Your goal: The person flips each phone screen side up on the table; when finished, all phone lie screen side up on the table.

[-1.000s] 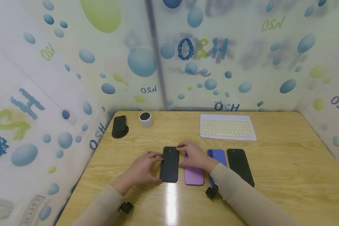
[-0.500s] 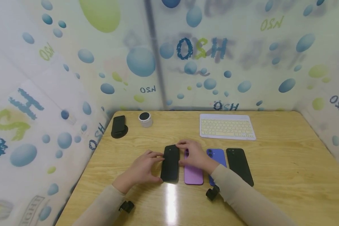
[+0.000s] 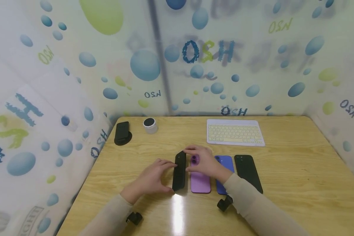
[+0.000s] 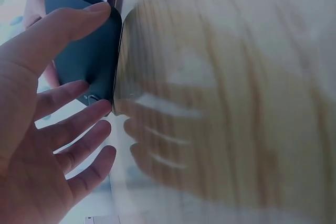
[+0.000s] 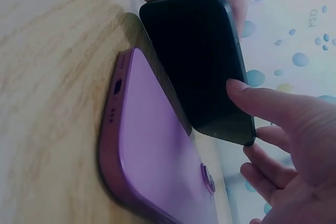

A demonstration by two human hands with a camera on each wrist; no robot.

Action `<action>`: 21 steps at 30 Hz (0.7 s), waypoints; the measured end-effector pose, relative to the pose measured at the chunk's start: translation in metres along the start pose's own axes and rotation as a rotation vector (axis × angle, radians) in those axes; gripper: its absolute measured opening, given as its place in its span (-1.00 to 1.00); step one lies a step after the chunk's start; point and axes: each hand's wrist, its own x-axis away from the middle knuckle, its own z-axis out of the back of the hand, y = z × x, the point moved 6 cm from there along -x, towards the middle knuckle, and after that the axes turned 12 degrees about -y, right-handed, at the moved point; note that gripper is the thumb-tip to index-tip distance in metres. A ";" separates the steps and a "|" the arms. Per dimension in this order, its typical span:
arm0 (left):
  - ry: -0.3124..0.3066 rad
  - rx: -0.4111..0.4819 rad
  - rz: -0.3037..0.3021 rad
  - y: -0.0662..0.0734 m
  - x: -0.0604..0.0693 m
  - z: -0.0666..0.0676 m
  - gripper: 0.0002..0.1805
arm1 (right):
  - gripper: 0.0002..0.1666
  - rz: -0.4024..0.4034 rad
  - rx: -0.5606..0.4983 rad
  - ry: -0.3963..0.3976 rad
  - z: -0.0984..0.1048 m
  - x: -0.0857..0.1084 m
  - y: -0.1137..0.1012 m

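A black smartphone (image 3: pixel 180 172) stands tilted on its left long edge, its right side raised off the table. My right hand (image 3: pixel 205 162) pinches the raised edge near the top corner; in the right wrist view its thumb (image 5: pixel 247 93) lies on the dark screen and fingers are behind. The left hand (image 3: pixel 151 178) touches the lower edge and back with extended thumb and fingers (image 4: pixel 97 108). Beneath the right hand lies a purple smartphone (image 3: pixel 200 182), back up. Beside it are a blue smartphone (image 3: pixel 226 164), partly hidden by the right wrist, and another black smartphone (image 3: pixel 249 173).
A white keyboard (image 3: pixel 236 139) lies at the back of the wooden table (image 3: pixel 298 183). At the back left are a small white cylinder (image 3: pixel 151 127) with a black top and a black stand (image 3: pixel 122 131) on a round base. A printed wall covering (image 3: pixel 177 82) borders the table.
The black smartphone has gone from lying flat to tilted steeply, its right edge lifted by my right hand. The left hand has shifted slightly right and stays at the left edge.
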 end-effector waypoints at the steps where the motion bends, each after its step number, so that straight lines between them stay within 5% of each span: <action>1: 0.001 0.011 -0.001 0.000 0.000 -0.001 0.02 | -0.12 0.006 -0.011 0.003 0.000 0.001 -0.001; 14: 0.032 0.246 -0.069 0.004 0.006 0.009 0.06 | -0.08 0.064 -0.071 0.047 -0.005 0.002 -0.012; 21: 0.039 0.292 -0.104 0.005 0.007 0.015 0.06 | -0.06 0.062 -0.094 0.041 -0.008 -0.001 -0.015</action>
